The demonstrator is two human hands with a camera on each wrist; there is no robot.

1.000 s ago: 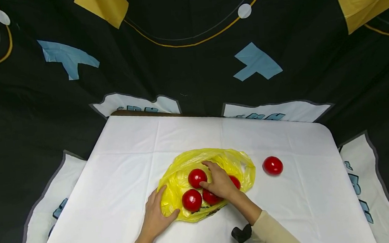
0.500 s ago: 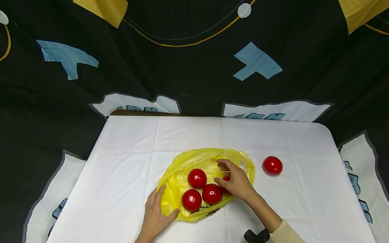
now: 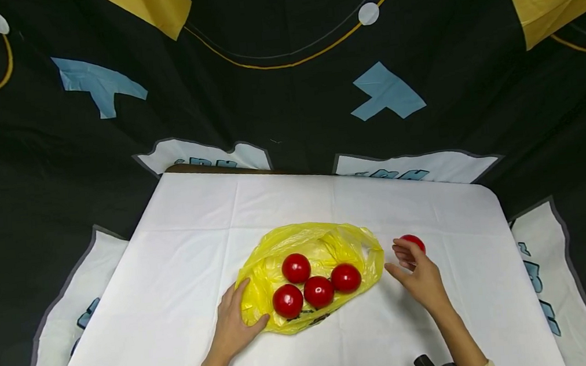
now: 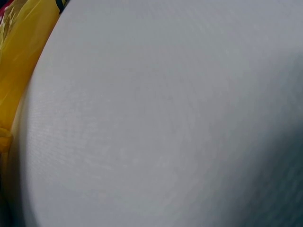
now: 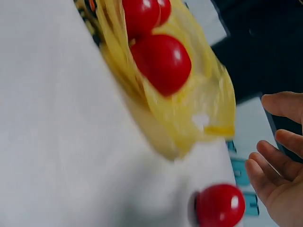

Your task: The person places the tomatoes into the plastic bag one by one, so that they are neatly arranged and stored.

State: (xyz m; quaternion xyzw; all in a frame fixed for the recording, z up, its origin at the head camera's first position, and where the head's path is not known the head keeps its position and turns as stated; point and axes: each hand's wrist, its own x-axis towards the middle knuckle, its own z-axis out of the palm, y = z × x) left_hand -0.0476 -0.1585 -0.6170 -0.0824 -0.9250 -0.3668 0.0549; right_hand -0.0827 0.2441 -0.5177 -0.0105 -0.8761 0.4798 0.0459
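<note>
four red balls [image 3: 319, 292] are contained in the yellow bag [image 3: 277, 245], its left edge touched by the spread left hand [image 3: 233, 322]. the right hand [image 3: 420, 279] is held near a fifth red ball [image 3: 416, 242] on the white cloth [image 3: 191, 215], fingers loosely bent, thumb apart. blue lettering [image 3: 383, 174] on white panels [image 3: 443, 164] beyond cannot be read.

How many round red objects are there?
5: back one, left one, middle one and right one in the yellow bag; fifth right of it, partly behind the right hand. The bag could hide more.

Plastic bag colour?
The plastic bag is yellow, with some dark print; the head view shows it best.
</note>
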